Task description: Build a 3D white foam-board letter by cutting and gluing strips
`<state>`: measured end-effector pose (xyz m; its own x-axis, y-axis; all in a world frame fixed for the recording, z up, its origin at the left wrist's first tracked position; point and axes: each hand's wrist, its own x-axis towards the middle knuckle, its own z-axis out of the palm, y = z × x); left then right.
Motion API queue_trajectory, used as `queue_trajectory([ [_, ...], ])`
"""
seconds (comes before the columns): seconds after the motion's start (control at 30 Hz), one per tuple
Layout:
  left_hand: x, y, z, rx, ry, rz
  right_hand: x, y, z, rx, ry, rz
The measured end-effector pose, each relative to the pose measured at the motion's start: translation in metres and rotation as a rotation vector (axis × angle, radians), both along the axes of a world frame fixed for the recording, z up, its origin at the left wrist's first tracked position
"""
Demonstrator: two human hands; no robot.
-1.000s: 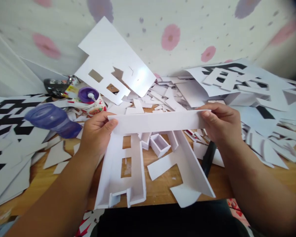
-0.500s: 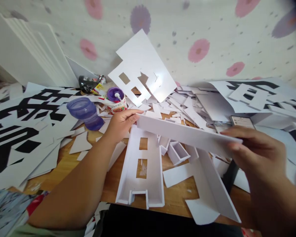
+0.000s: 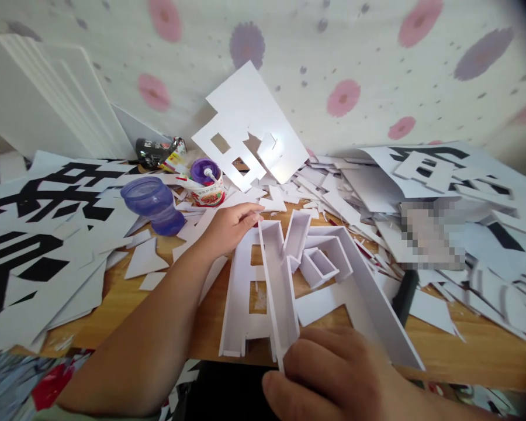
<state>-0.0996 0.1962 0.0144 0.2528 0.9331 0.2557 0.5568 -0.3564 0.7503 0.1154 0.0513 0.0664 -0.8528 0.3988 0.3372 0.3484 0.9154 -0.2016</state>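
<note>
The long white strip (image 3: 270, 298) has just been swung from lying crosswise to running nearly 12 to 6 o'clock, now seen almost edge-on above the windowed trough (image 3: 235, 292), so the work appears to have moved from handling the loose piece to lining it up with this part. Whether it touches the trough's floor or is held just over it, I cannot tell. The left hand (image 3: 228, 231) has its grip closed at the 12 o'clock end, thumb and fingers together; the right hand (image 3: 333, 368), dropped from its earlier place farther out, pinches the 6 o'clock end, its fingers hiding the tip. With the strip as the dial's centre, a narrow open box (image 3: 297, 234) stands close by at 1 o'clock, a small square box (image 3: 319, 268) at 2, and a tall-sided frame (image 3: 372, 292) at 3, with a dark handle (image 3: 405, 297) beyond it. Farther out on the bench (image 3: 118, 301), a purple vessel (image 3: 153, 207) and a printed tub (image 3: 208, 194) sit towards 10 and 11, black-lettered sheets (image 3: 48, 269) spread at 9, and a cut-out board (image 3: 245, 99) leans against the wall at 12.
</note>
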Motion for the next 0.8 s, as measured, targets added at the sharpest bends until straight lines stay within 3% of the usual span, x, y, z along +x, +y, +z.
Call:
queue_trajectory([
  [0.23, 0.011, -0.002, -0.007, 0.045, 0.279, -0.087, -0.008, -0.008, -0.023, -0.008, 0.237, -0.141],
  [0.33, 0.013, -0.001, -0.011, 0.069, 0.413, -0.124, -0.002, -0.005, -0.02, -0.043, 0.377, -0.19],
  [0.43, 0.016, 0.0, -0.015, 0.098, 0.527, -0.152, 0.008, -0.004, -0.013, -0.07, 0.382, -0.281],
  [0.8, 0.017, 0.005, -0.015, 0.048, 0.549, -0.208, 0.009, -0.011, -0.016, 0.035, 0.326, -0.347],
])
